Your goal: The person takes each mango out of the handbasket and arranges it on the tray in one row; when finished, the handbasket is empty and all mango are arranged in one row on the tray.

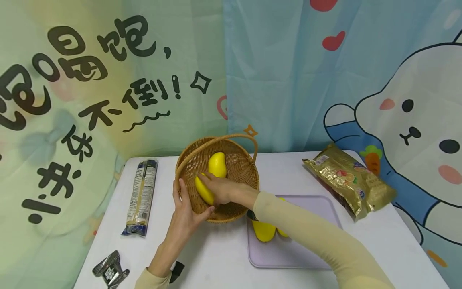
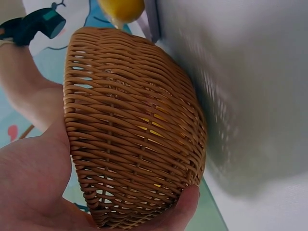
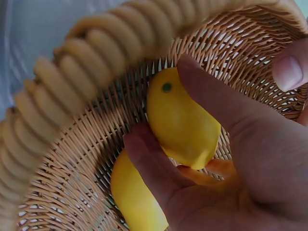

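Observation:
A tan wicker basket (image 1: 238, 160) with an arched handle leans back on the white table, its opening facing me. My left hand (image 1: 185, 218) grips its left side and lower rim; the left wrist view shows the thumb and fingers around the woven wall (image 2: 134, 115). Inside, my right hand (image 1: 220, 190) holds a yellow mango (image 1: 204, 192), with thumb and fingers on either side of it in the right wrist view (image 3: 180, 120). A second yellow mango (image 1: 217, 164) lies against the basket wall beside it, touched or nearly touched by the fingers.
A lilac tray (image 1: 292, 255) at right bears more yellow fruit (image 1: 264, 231), partly hidden by my right forearm. A gold snack bag (image 1: 351, 180) lies at the back right. On the left are a long packet (image 1: 140, 196) and a small black-and-silver packet (image 1: 110, 271).

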Action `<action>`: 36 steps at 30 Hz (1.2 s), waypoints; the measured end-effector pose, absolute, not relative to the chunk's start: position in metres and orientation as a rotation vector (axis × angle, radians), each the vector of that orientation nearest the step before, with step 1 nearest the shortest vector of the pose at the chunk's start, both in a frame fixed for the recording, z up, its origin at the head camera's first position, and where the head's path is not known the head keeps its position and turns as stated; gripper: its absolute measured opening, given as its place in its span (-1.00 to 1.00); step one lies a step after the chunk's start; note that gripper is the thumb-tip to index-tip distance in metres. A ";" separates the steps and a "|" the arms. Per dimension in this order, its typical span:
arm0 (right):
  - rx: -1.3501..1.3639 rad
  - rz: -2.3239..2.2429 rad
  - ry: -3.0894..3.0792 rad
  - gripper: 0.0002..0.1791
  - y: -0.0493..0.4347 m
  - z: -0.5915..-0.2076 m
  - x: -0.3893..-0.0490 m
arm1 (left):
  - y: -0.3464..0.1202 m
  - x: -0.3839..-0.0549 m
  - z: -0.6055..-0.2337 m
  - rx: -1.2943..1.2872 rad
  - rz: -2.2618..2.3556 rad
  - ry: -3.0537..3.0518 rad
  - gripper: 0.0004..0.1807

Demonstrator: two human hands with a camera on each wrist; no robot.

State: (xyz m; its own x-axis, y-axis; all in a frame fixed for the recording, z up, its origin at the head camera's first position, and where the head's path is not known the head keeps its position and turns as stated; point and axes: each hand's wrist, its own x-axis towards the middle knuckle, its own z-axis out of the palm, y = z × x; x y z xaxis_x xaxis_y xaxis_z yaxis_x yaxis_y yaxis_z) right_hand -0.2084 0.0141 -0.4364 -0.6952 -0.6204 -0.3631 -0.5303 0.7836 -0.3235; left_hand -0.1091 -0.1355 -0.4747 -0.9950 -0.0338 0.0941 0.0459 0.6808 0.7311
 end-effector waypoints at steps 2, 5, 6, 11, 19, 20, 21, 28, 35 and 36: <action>-0.853 -0.271 2.520 0.26 0.014 -0.437 -0.209 | -0.135 -0.109 -0.475 -0.004 -1.220 -2.788 0.39; -0.847 -0.290 2.523 0.26 0.014 -0.439 -0.210 | -0.136 -0.110 -0.475 0.008 -1.225 -2.792 0.39; -0.851 -0.298 2.525 0.25 0.014 -0.440 -0.210 | -0.136 -0.110 -0.475 0.009 -1.225 -2.795 0.39; -0.877 -0.327 2.524 0.25 0.013 -0.441 -0.211 | -0.136 -0.111 -0.475 0.006 -1.240 -2.792 0.39; -0.882 -0.330 2.520 0.26 0.015 -0.442 -0.212 | -0.136 -0.110 -0.475 0.009 -1.232 -2.800 0.39; -0.877 -0.331 2.517 0.25 0.015 -0.443 -0.211 | -0.136 -0.110 -0.475 0.008 -1.228 -2.802 0.39; -0.874 -0.327 2.514 0.24 0.016 -0.443 -0.211 | -0.136 -0.110 -0.475 0.007 -1.225 -2.804 0.39; -0.884 -0.310 2.493 0.21 0.019 -0.441 -0.212 | -0.138 -0.110 -0.475 -0.013 -1.205 -2.803 0.39; -0.919 -0.319 2.472 0.19 0.022 -0.439 -0.213 | -0.138 -0.110 -0.474 -0.026 -1.197 -2.804 0.38; -0.925 -0.314 2.474 0.18 0.022 -0.439 -0.213 | -0.138 -0.110 -0.475 -0.023 -1.195 -2.805 0.38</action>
